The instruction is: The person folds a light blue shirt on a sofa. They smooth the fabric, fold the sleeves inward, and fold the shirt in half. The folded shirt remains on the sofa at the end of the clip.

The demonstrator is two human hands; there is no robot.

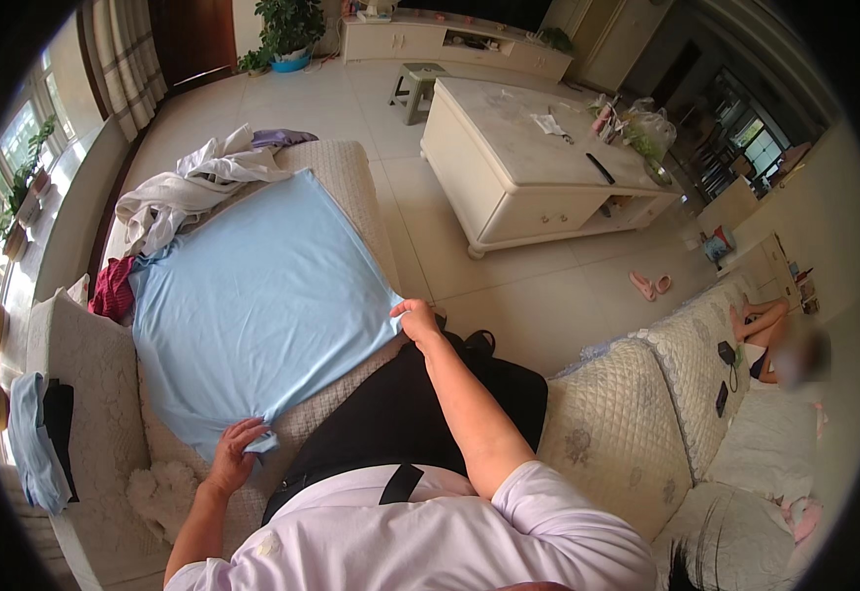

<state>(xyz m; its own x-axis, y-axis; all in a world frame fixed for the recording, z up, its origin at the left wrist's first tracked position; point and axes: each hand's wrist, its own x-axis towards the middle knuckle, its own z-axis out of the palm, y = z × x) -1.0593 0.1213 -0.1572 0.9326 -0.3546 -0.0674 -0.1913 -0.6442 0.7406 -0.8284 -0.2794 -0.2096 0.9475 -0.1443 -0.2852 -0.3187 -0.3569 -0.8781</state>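
Observation:
A light blue garment, probably a T-shirt, lies spread over the quilted seat of the sofa before me. My right hand pinches its near right corner, at the seat's edge. At the garment's near left end, my left hand has its fingers curled on a bunched, sleeve-like part. Folds run through the cloth near both hands. Beyond it lies a heap of white and cream clothes, with a purple cloth behind. A dark red cloth sits against the garment's left side.
A light blue folded garment and a black one hang over the sofa arm. Near my left forearm is a fluffy white item. A coffee table stands ahead right. A person sits on the right-hand sofa.

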